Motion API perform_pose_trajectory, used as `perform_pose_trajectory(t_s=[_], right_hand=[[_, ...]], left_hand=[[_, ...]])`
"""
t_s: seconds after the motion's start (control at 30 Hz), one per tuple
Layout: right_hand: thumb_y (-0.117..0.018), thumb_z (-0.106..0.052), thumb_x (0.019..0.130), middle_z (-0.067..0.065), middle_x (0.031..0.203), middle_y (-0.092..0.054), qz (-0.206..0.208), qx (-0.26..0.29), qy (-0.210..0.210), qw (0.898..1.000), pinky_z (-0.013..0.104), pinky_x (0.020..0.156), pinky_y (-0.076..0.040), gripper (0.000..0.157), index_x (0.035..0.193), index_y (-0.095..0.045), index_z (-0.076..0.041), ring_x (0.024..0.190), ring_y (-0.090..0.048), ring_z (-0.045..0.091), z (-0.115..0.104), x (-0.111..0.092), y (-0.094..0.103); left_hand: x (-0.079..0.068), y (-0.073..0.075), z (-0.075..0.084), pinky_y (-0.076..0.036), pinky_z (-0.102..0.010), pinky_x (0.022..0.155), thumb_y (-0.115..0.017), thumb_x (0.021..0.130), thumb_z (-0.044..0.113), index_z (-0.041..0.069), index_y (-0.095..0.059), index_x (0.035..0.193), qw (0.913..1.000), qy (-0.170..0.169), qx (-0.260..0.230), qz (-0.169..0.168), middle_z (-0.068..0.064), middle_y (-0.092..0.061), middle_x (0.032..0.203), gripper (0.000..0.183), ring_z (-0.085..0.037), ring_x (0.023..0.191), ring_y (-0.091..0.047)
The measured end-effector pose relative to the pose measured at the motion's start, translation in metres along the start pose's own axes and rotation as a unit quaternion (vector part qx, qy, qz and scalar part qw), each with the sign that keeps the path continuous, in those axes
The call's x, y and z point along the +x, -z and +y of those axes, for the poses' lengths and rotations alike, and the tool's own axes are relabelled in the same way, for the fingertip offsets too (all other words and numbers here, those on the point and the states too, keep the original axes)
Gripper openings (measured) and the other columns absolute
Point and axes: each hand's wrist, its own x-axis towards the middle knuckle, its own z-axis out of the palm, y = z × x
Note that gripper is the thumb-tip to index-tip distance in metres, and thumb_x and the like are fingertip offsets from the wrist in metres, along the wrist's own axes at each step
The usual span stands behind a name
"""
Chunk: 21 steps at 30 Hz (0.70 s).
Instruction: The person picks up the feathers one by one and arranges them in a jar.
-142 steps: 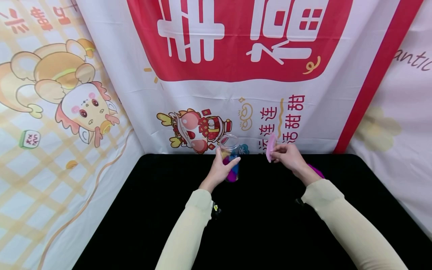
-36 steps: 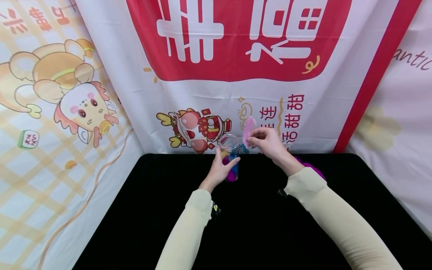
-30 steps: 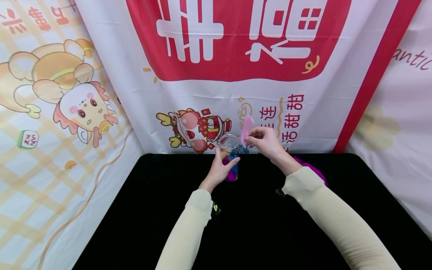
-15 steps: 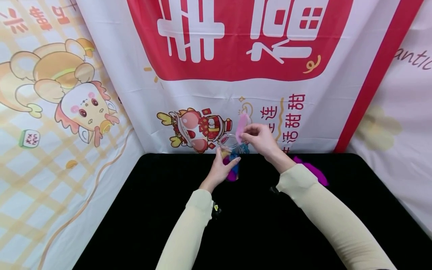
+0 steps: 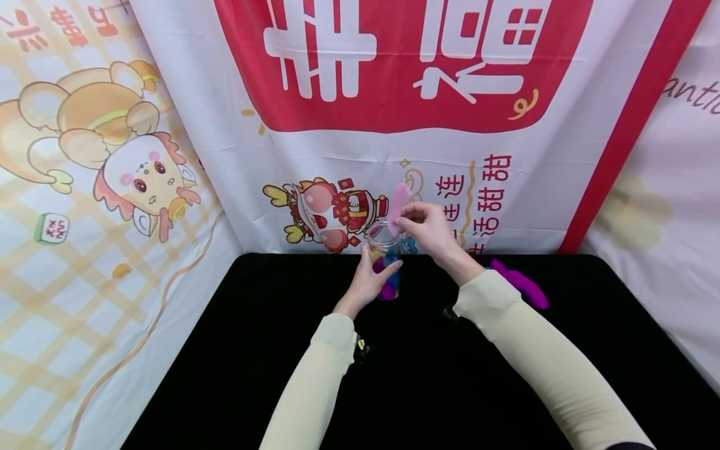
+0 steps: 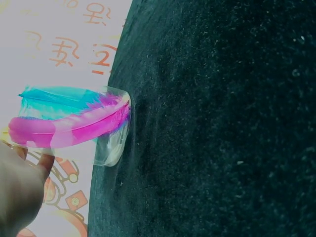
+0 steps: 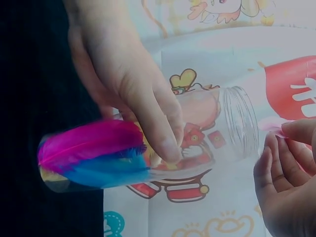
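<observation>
My left hand (image 5: 368,279) grips a clear, open-topped jar (image 5: 385,236) standing upright near the table's back edge. Inside its lower part lie a magenta feather (image 7: 94,143), a blue feather (image 7: 111,170) and something yellowish. Between thumb and fingers, my right hand (image 5: 432,231) pinches a pale pink feather (image 5: 399,203), its upper end pointing up. That feather's lower end is at the right side of the jar's mouth; whether it touches the rim I cannot tell. In the right wrist view most of this feather is hidden behind the fingers (image 7: 276,165).
Magenta feathers (image 5: 523,286) with a bit of blue lie on the black table (image 5: 427,381), right of the right forearm. A printed white and red cloth (image 5: 332,147) hangs directly behind the table, with a yellow-checked one (image 5: 107,250) along the left.
My right hand has brought the pink feather leftward from beyond the jar to its mouth, uncovering more of the magenta feathers on the table. The left hand and jar have stayed in place.
</observation>
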Motion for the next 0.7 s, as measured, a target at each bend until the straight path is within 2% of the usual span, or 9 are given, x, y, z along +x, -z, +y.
perform_pose_trajectory(t_s=[0.1, 0.23, 0.37, 0.7], right_hand=[[-0.072, -0.01, 0.096, 0.019, 0.1, -0.073, 0.001, 0.001, 0.001, 1.0, 0.044, 0.078, -0.057, 0.018, 0.107, -0.072, 0.004, 0.08, -0.065, 0.017, 0.001, 0.0, -0.003], [-0.072, -0.009, 0.095, 0.016, 0.101, -0.073, 0.003, -0.001, -0.007, 1.0, 0.032, 0.077, -0.057, 0.016, 0.107, -0.072, 0.003, 0.086, -0.067, 0.015, 0.003, -0.001, -0.006], [-0.073, -0.009, 0.095, 0.017, 0.102, -0.073, 0.004, -0.005, -0.013, 1.0, 0.025, 0.075, -0.054, 0.016, 0.106, -0.072, 0.003, 0.088, -0.067, 0.015, 0.007, -0.001, -0.007], [-0.074, -0.01, 0.095, 0.017, 0.1, -0.074, -0.002, -0.023, -0.013, 1.0, 0.025, 0.072, -0.053, 0.016, 0.104, -0.072, 0.003, 0.085, -0.066, 0.016, 0.015, 0.002, -0.008]], left_hand=[[0.001, 0.0, -0.001, -0.034, -0.049, 0.118, -0.071, 0.092, 0.056, 0.027, -0.023, 0.15, 1.0, -0.001, -0.001, 0.002, -0.006, -0.043, 0.151, 0.081, -0.025, 0.138, -0.046], [0.001, -0.001, -0.002, -0.036, -0.048, 0.116, -0.072, 0.093, 0.053, 0.021, -0.022, 0.152, 0.9999, -0.009, 0.008, 0.006, -0.006, -0.044, 0.15, 0.084, -0.024, 0.137, -0.048], [0.0, -0.002, -0.002, -0.037, -0.05, 0.116, -0.072, 0.094, 0.05, 0.02, -0.022, 0.153, 0.9999, -0.013, 0.009, 0.004, -0.006, -0.045, 0.149, 0.083, -0.025, 0.135, -0.048], [0.003, -0.001, -0.007, -0.038, -0.049, 0.115, -0.073, 0.094, 0.048, 0.027, -0.025, 0.149, 0.9996, -0.024, 0.013, 0.009, -0.004, -0.046, 0.146, 0.076, -0.024, 0.134, -0.05]])
